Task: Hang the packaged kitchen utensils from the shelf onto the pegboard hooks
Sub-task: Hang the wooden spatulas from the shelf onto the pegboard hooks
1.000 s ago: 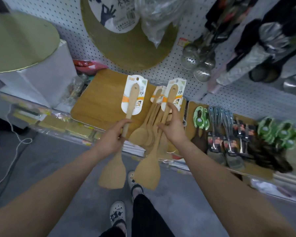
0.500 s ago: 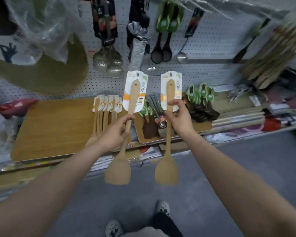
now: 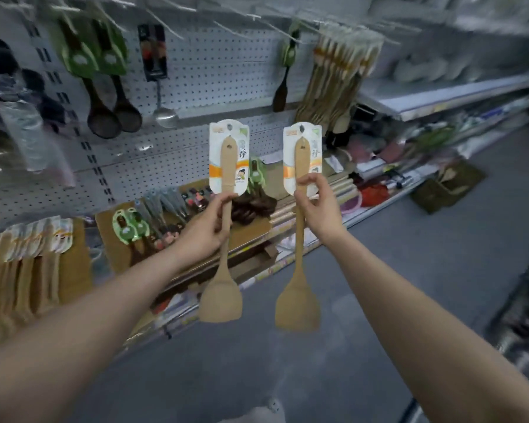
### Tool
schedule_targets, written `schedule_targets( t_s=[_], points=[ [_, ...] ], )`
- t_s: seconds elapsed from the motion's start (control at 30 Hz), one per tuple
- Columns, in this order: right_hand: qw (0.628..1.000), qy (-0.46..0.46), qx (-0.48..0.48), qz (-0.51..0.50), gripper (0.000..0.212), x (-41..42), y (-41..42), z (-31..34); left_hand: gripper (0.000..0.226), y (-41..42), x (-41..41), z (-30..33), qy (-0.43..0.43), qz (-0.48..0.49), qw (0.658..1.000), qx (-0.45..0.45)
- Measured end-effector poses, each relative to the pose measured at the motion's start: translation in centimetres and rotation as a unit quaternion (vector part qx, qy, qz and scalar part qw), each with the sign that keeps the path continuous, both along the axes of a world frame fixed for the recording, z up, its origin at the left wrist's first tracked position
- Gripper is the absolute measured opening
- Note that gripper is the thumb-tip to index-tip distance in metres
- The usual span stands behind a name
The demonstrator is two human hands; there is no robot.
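Now lifted off the shelf [image 3: 303, 248] and raised, unlike a second ago. Left hand [image 3: 205, 230] curled round the handle of one flat wooden spatula with a white-and-orange card [image 3: 226, 215]; right hand [image 3: 316, 206] pinching the handle of a second flat wooden spatula on a matching card [image 3: 300, 221]. Both upright, blades down, facing the white perforated pegboard [image 3: 214, 71]. Bare metal hooks [image 3: 257, 22] at twelve o'clock, blurred. Pick-up apparently done; hanging not yet begun.
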State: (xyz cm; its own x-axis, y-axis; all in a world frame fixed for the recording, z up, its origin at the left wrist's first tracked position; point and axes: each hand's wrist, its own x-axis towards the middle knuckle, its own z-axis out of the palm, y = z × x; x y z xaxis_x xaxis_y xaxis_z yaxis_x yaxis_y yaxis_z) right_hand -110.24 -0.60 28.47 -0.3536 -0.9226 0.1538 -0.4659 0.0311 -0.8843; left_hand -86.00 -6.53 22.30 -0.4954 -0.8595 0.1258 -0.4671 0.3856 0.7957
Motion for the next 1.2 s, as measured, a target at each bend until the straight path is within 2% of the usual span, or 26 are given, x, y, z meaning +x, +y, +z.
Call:
schedule_targets(
  t_s=[0.23,0.57,0.77,0.97,1.1,1.2],
  points=[
    [0.999,0.008,-0.004,-0.040,0.007,-15.6,0.4,0.7,0.077,-2.5,-17.2,0.7,0.031,-0.055,0.998,-0.011],
    [0.995,-0.010,-0.022,-0.100,0.016,-29.9,-1.6,0.5,0.065,-7.8,-33.1,1.2,0.058,-0.099,0.993,-0.022],
    [0.994,0.015,-0.013,-0.109,0.021,-37.4,-7.3,-0.3,0.066,-13.4,-41.6,1.3,0.077,-0.116,0.990,-0.022],
    [0.996,-0.008,-0.012,-0.092,0.011,-45.0,-15.6,0.1,0.071,-20.8,-49.1,2.3,0.087,-0.120,0.989,-0.016],
    [0.997,0.003,-0.020,-0.081,0.020,-49.3,-21.3,1.3,0.074,-25.3,-52.5,3.6,0.084,-0.103,0.991,-0.030],
    [0.998,-0.021,-0.042,-0.051,0.024,-51.8,-25.0,2.1,0.077,-28.1,-54.3,4.5,0.057,-0.078,0.994,-0.042]
  ],
)
